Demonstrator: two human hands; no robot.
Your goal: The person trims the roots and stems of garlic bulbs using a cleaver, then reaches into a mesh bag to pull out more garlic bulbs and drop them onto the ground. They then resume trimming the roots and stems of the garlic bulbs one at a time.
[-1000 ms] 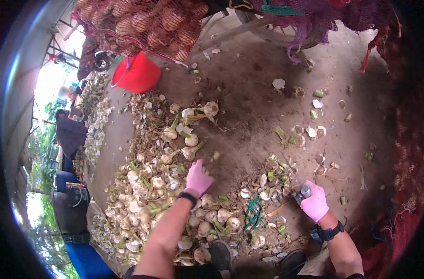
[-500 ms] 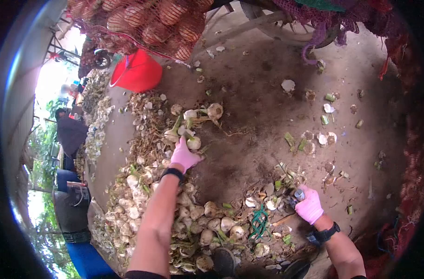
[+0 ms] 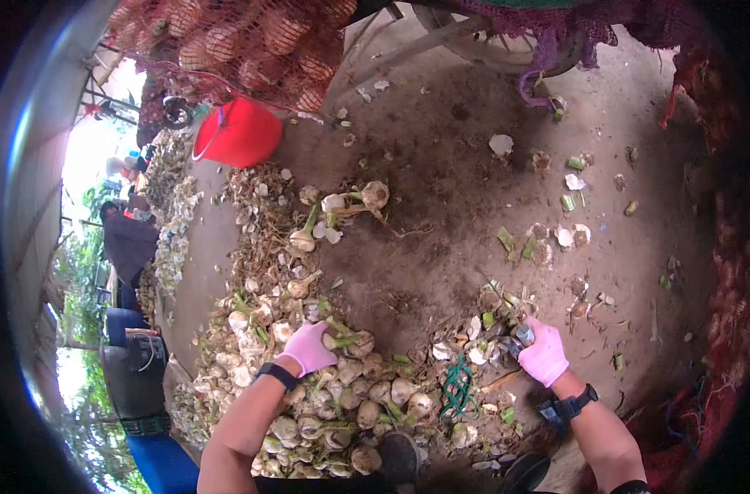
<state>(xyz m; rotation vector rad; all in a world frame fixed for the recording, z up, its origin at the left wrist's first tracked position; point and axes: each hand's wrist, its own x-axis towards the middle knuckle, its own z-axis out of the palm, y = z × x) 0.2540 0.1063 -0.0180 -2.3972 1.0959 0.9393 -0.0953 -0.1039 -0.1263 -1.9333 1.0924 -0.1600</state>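
My left hand (image 3: 310, 349), in a pink glove, is closed at the edge of the garlic pile (image 3: 235, 362). Its fingers are on a garlic bulb (image 3: 360, 344) whose green stem points toward the palm. At the right, my right hand (image 3: 544, 354), also gloved in pink, grips a tool with a grey, rounded handle end (image 3: 524, 334). The rest of that tool is hard to make out among the scraps. Beside it lies green netting (image 3: 456, 387). Several stemmed bulbs, one a garlic bulb (image 3: 375, 195), lie on the ground beyond my left hand.
A red bucket (image 3: 241, 134) stands at the far left, below red mesh sacks (image 3: 251, 49) of bulbs. A wheel (image 3: 515, 58) is at the back. Cut stems and peel (image 3: 506, 239) litter the soil. Another person (image 3: 128, 247) is at the left.
My left hand has drawn back toward me from the loose bulbs, bringing one garlic bulb to the pile. My right hand has stayed nearly in place with the tool.
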